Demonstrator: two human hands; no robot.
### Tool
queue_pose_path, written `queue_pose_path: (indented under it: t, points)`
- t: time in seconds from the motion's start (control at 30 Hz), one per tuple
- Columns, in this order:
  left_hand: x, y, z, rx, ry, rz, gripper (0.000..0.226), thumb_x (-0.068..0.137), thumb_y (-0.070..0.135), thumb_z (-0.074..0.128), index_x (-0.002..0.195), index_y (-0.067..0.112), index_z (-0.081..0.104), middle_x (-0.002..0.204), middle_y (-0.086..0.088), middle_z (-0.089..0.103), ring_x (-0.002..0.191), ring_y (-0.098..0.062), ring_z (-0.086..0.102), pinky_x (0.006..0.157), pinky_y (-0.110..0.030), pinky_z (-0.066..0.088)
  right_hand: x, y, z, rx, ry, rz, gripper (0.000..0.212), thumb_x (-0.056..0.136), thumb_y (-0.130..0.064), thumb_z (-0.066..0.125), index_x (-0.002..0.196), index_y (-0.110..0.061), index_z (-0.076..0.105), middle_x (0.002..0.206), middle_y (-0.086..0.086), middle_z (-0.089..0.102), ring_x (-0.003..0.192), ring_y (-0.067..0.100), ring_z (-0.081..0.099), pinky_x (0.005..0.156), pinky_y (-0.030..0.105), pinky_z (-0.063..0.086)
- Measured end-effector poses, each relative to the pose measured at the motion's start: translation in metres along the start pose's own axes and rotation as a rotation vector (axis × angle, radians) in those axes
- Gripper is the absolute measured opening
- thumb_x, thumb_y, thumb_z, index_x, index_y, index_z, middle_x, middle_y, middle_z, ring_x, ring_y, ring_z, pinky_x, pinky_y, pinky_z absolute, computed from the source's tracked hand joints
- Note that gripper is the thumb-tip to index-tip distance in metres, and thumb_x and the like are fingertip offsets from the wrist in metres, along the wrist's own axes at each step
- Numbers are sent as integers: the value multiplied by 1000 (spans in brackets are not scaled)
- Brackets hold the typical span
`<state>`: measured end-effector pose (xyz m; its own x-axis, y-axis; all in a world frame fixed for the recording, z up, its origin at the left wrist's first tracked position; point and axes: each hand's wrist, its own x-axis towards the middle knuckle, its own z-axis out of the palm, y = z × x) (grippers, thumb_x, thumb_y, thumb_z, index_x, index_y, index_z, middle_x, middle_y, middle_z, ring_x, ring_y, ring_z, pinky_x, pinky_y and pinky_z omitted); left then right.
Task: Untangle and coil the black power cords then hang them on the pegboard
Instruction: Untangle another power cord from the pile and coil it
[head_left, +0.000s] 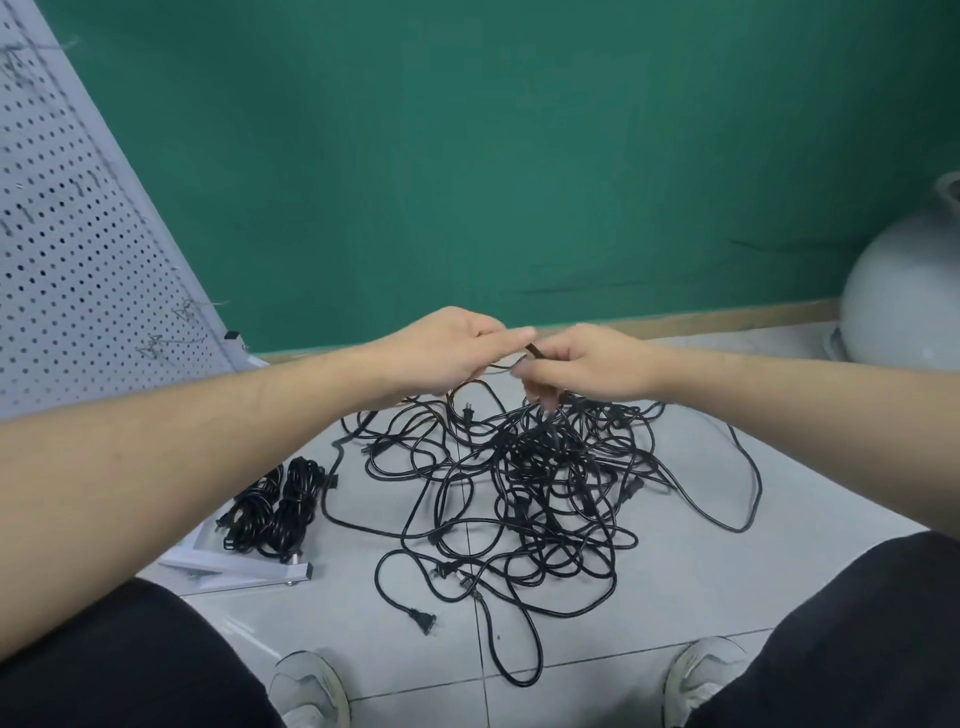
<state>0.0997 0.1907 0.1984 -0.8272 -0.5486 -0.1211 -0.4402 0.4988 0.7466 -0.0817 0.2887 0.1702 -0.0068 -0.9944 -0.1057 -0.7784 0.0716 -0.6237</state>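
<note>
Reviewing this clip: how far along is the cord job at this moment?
Early. Done: two coiled bundles lie on the floor by the pegboard's foot. None is seen hanging on the pegboard. In hand: the left hand and right hand are raised together over the pile, each holding a strand of black cord. Left: the big tangle of cords on the tiles, with several plugs loose, still to separate, coil and hang.

a green wall (467, 156) rises beyond the fingers, a pale round vessel (904, 306) off right, two grey shoes (311, 686) below them.
</note>
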Motion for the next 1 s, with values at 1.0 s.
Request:
queue_pose_path:
  t: [1.0]
  points:
    - [-1, -43, -5, -219, -250, -106, 21, 103, 32, 58, 113, 13, 61, 71, 1, 54, 62, -16, 51, 66, -29, 49, 6, 7, 0, 68, 353, -163, 18, 97, -27, 67, 104, -14, 78, 88, -7, 71, 78, 3, 59, 74, 14, 42]
